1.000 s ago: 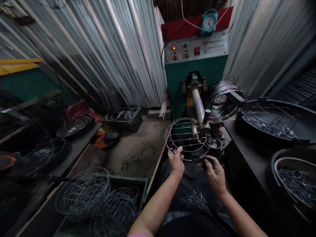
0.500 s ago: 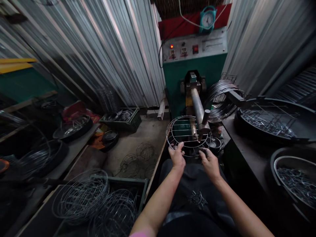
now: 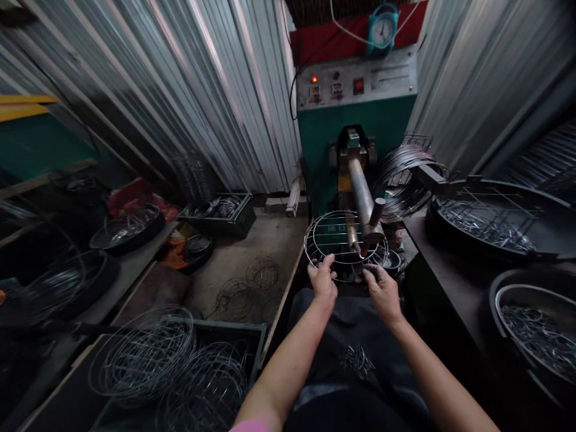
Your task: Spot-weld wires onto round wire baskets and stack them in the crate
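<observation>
A round wire rack (image 3: 333, 243) with parallel cross wires lies between the electrode arms (image 3: 362, 192) of a green machine. My left hand (image 3: 323, 279) is closed on the near left part of its rim. At the near right of the rim, my right hand (image 3: 380, 287) has its thumb and fingers pinched together; whether a small piece is between them is too small to tell. Short bent wire pieces (image 3: 359, 361) rest on the dark cloth over my lap.
Right: a large black pan (image 3: 551, 231) and a pot (image 3: 495, 300) of small wire parts, behind them a wire coil (image 3: 405, 174). Left: a green crate (image 3: 258, 336) with round wire racks. The machine's control panel (image 3: 382, 78) shows a red light.
The view has shifted slightly. The rack's rim and both hands have barely moved relative to the machine arms.
</observation>
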Action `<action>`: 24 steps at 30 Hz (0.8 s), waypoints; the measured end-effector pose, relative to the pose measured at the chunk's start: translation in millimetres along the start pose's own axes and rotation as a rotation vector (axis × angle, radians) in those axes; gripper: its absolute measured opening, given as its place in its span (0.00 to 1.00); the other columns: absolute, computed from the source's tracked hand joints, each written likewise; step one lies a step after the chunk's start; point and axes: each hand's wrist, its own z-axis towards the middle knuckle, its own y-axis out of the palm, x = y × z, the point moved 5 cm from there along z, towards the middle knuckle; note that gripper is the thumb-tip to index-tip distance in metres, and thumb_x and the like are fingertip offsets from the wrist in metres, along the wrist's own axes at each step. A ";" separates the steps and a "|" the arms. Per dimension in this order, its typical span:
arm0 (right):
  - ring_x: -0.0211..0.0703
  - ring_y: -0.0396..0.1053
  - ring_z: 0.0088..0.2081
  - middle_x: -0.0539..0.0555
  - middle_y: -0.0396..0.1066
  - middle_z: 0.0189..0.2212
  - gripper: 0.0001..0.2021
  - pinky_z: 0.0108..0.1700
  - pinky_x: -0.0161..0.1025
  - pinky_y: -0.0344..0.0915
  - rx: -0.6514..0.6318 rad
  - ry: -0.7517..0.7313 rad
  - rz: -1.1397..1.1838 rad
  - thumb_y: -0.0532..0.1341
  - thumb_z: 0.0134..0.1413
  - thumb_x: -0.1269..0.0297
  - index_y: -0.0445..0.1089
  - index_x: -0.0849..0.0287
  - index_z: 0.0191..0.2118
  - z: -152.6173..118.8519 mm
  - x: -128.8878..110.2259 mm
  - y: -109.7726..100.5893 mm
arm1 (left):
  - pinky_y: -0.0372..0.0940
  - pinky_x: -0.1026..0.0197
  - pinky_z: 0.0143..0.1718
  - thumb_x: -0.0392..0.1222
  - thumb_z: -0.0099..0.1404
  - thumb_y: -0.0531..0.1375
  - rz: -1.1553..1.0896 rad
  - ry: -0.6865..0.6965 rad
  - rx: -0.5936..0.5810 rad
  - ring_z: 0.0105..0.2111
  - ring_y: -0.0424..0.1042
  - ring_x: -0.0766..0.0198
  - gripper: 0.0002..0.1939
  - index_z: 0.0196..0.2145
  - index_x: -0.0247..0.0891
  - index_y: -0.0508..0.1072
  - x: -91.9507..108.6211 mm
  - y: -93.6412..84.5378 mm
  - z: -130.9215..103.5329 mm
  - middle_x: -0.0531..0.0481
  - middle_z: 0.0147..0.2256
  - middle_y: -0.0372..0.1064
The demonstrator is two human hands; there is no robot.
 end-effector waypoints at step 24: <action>0.45 0.71 0.26 0.53 0.72 0.24 0.14 0.28 0.39 0.66 0.067 -0.022 -0.039 0.56 0.50 0.52 0.67 0.58 0.34 8.6 -2.8 3.8 | 0.45 0.73 0.13 0.37 0.41 0.68 0.020 -0.028 0.039 0.17 0.57 0.76 0.24 0.30 0.38 0.57 0.0 6.4 5.5 0.59 0.23 0.58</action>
